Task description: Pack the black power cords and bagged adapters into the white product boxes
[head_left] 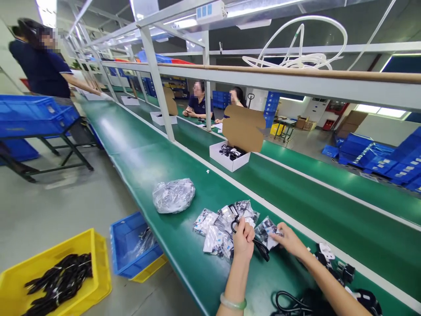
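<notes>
My left hand (244,241) is closed around a black cable (261,249), whose connector end sticks up beyond my fingers. In my right hand (289,240) is a small clear plastic packet (267,230), pinched between thumb and fingers; dark and white bits show inside it. Just past my left hand lies a heap of similar packets (215,239) on the green bench (177,237). Farther left rests a bulging clear plastic bag (173,195). Below my right forearm are black cables (289,300) and black plug adapters (346,272), partly hidden by the arm.
An open white box (230,157) with black cables stands on the conveyor beyond a white rail. Yellow (98,259) and blue (123,245) bins sit on the floor at left. Co-workers are at the far side and far left. A metal shelf frame (158,83) rises over the bench.
</notes>
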### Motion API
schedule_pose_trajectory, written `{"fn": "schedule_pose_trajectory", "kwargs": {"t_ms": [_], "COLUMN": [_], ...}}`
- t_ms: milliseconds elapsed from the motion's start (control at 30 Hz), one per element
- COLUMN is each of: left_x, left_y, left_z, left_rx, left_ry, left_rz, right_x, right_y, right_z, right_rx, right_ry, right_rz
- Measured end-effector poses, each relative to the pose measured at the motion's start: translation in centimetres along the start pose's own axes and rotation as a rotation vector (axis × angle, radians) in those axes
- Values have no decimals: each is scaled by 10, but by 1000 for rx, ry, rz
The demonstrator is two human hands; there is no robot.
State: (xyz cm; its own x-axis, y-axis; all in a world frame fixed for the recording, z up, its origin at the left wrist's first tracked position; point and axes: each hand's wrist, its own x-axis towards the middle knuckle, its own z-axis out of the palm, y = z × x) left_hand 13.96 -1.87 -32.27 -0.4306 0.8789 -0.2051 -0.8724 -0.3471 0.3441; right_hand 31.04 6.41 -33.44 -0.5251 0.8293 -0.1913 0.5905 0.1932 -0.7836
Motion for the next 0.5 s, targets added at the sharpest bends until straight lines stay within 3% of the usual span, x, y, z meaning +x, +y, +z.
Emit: {"fn": "schedule_pose_trajectory", "kwargs": {"t_ms": [100, 200, 300, 433, 500], "left_x": [4, 5, 4, 5, 8], "left_y": [-1, -6, -9, -9, -8], "left_z": [-1, -2, -2, -4, -5], "left_rx": [48, 62, 80, 78, 66], "left_ry": [41, 46, 40, 60, 81], "left_rz": [7, -30, -42, -21, -10], "right_x": [-2, 22, 87, 190, 217], "right_y": [-24, -62, -119, -206, -231], "right_z": [-26, -42, -50, -68, -73], "right_rx": [236, 338, 428, 538, 540], "right_ry": [-36, -163, -181, 85, 170], "right_rz": [33, 46, 44, -62, -96]}}
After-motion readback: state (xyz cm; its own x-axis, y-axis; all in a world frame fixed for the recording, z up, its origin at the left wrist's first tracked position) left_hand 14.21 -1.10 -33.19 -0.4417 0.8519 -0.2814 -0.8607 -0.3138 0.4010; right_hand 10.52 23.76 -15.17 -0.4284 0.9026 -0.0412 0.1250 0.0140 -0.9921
